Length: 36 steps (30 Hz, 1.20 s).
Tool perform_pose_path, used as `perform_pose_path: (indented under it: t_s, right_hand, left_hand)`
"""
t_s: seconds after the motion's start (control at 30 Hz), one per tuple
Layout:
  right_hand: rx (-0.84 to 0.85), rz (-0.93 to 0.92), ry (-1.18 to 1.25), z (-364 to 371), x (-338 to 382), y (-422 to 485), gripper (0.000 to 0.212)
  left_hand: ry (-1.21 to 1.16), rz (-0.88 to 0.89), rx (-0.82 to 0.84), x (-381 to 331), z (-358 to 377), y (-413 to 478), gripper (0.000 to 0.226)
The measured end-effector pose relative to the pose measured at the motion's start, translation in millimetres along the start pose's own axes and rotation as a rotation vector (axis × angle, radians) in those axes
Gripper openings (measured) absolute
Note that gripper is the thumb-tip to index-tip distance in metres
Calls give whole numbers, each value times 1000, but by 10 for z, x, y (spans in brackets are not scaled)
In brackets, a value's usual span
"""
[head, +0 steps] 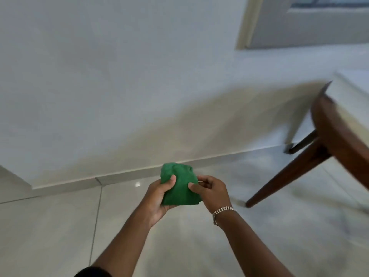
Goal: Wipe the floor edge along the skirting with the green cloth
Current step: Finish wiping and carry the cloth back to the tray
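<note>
**Green cloth in both hands, above the floor: risks before the first wipe**

Item 1, skirting (139,172). A pale strip at the foot of the white wall, running from lower left up toward the right. We note a joint in it left of centre, in line with a grout seam in the floor (60,226). We judge that a loose cloth edge may drag or catch at that joint.

Item 2, left hand (157,198). Closed around the left side of the green cloth (179,186), thumb pressed onto its front face.

Item 3, green cloth. Bunched and folded, held in the air between both hands, short of the wall, not yet on the floor. We judge that a thick wad may ride over the corner where floor meets skirting and leave dirt there.

Item 4, right hand (211,191). Pinching the cloth's right edge, a bracelet (224,209) at the wrist. The bracelet could scrape the glossy tiles once we reach low.

Item 5, wooden chair (329,140). Stands near on the right, legs splayed toward the skirting. We judge an elbow or head may strike it when crouching, and its legs block that stretch of floor edge.
</note>
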State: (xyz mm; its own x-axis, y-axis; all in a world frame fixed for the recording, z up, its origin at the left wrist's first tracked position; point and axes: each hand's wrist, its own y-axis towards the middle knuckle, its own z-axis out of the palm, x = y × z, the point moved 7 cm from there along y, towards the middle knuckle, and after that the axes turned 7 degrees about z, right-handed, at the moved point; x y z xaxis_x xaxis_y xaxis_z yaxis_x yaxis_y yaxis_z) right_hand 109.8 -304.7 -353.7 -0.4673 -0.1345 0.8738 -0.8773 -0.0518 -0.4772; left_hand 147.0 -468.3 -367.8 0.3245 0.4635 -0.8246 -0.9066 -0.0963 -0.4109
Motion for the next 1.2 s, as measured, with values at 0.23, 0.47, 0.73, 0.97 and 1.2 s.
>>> perform_pose_path:
  t_s: [0.23, 0.47, 0.73, 0.97, 1.2]
  right_hand:
    - [-209, -114, 15, -1057, 991, -646, 36]
    - [-394, -167, 61, -1598, 2035, -1229, 38]
    - [-304, 155, 369, -2775, 3199, -1870, 16]
    - [-529, 188, 69, -4209, 3472, -1650, 28]
    - [-512, 194, -183, -5076, 2830, -654, 31]
  left_hand:
    - [189, 158, 31, -603, 1177, -325, 24]
    - [297, 172, 151, -1593, 2074, -671, 17]
    - [216, 5, 321, -2445, 3873, -1124, 22]
    - [422, -81, 200, -2063, 5074, -860, 20]
    - [530, -224, 103, -937, 5676, -192, 52]
